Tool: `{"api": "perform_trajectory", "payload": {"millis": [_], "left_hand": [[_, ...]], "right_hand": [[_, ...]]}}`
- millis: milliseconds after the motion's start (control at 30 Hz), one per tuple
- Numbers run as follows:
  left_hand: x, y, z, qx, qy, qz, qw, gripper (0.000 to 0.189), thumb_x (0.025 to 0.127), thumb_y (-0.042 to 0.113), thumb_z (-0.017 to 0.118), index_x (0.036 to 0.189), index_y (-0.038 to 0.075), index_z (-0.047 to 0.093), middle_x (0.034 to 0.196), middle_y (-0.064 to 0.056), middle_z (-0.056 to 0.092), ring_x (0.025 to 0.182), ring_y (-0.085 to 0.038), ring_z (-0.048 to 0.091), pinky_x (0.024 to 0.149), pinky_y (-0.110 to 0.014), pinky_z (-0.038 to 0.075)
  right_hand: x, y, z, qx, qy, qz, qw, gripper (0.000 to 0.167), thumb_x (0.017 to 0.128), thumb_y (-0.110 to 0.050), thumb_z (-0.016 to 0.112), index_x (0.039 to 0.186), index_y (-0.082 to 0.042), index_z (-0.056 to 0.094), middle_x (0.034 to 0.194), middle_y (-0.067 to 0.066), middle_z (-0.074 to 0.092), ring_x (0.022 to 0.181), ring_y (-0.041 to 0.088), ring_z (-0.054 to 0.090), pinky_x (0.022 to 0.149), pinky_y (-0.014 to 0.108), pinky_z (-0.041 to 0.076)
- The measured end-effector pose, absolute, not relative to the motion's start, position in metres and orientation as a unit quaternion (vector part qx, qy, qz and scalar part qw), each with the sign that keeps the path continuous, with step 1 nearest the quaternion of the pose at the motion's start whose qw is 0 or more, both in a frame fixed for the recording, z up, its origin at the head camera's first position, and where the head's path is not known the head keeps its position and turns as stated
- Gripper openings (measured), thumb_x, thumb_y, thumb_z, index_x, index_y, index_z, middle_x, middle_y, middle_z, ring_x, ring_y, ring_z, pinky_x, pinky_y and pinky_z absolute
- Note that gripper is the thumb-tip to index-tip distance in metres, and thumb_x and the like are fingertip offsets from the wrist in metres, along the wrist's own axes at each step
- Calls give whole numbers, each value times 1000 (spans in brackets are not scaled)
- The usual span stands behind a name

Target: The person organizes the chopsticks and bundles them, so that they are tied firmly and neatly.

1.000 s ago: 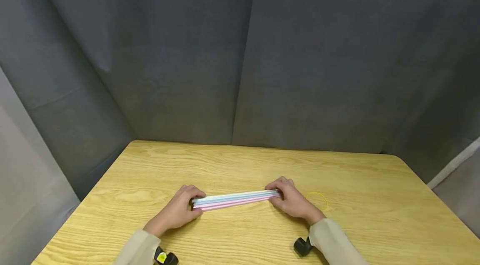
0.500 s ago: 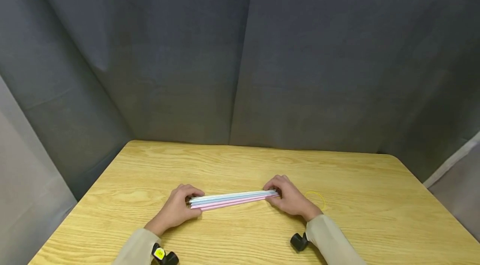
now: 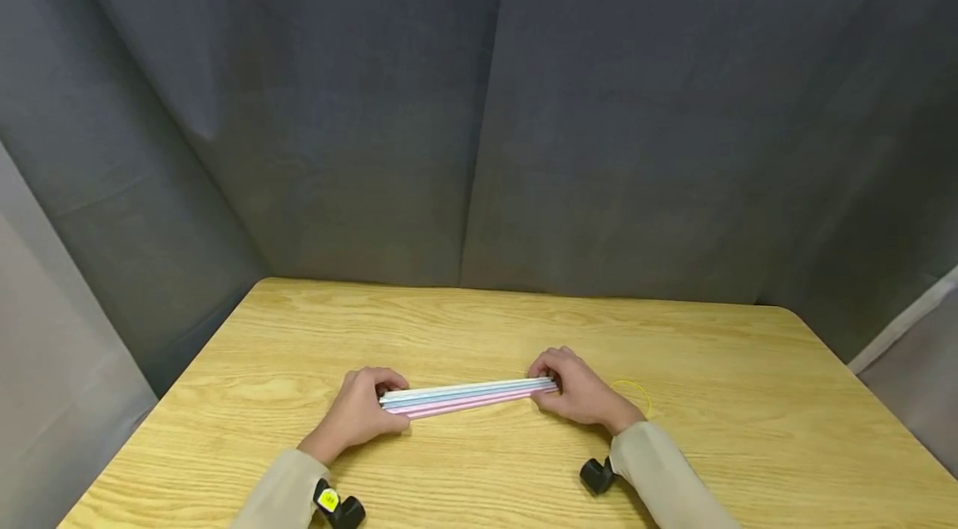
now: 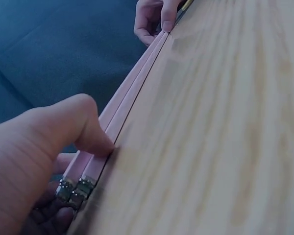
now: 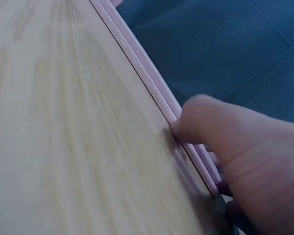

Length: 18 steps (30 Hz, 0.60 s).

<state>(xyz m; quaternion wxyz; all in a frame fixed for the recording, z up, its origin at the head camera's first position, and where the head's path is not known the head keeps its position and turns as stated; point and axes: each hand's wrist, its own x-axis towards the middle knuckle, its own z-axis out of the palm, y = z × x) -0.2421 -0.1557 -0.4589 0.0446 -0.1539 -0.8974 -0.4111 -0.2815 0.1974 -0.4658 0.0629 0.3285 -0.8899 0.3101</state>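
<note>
Where the head camera looked down, found a bundle of pencils [image 3: 467, 396] lying flat near the front middle of the table [image 3: 486, 321], lengthwise from the table's left side toward its right. Saw the left hand [image 3: 362, 412] curled round the end nearer the table's left edge and the right hand [image 3: 580, 396] curled round the other end, both resting on the tabletop; judged the two-ended grasp as a way to square the pencils and keep them from rolling apart. Noted a yellow rubber band [image 3: 636, 396] loose on the table, just beyond the right hand toward the table's right edge, touching neither hand. Counted one bundle, one band, two hands; made out white, blue and pink layers, but could not tell the exact number of pencils. From the left wrist, saw the thumb [image 4: 88, 127] pressing the pink pencils [image 4: 132, 88] against the tabletop, with fingers wrapped beneath near the metal ferrules [image 4: 71, 188]; counted two pink pencils side by side and at least two ferrules. From the right wrist, saw the thumb [image 5: 210, 122] pinning the same pink pair [image 5: 147, 73] against the table [image 5: 63, 122]; could not make out the other fingers.
</note>
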Motion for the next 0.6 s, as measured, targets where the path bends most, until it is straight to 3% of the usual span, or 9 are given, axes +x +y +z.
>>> {"api": "perform_trajectory", "payload": {"millis": [200, 433, 600], "left_hand": [[-240, -154, -457, -148, -901, -406, 40, 36, 61, 13, 86, 93, 7, 71, 81, 1, 67, 69, -10, 58, 63, -21, 47], [-243, -153, -458, -158, -897, -410, 45, 34, 62, 14, 88, 90, 5, 70, 76, 2, 64, 66, -11, 56, 61, -21, 46], [-238, -152, -455, -154, -903, -400, 34, 31, 60, 11, 85, 84, 6, 67, 72, 2, 60, 63, -10, 51, 59, -20, 43]], "right_hand": [[-283, 195, -470, 325, -888, 316, 72, 16, 74, -11, 73, 83, -18, 62, 75, -7, 57, 70, 7, 40, 66, 23, 37], [-285, 192, -465, 324, -894, 302, 73, 17, 71, -10, 71, 82, -17, 61, 74, -7, 56, 70, 9, 41, 66, 23, 38], [-285, 185, -461, 327, -905, 269, 45, 16, 68, -11, 67, 82, -16, 59, 75, -6, 52, 73, 9, 41, 66, 22, 38]]}}
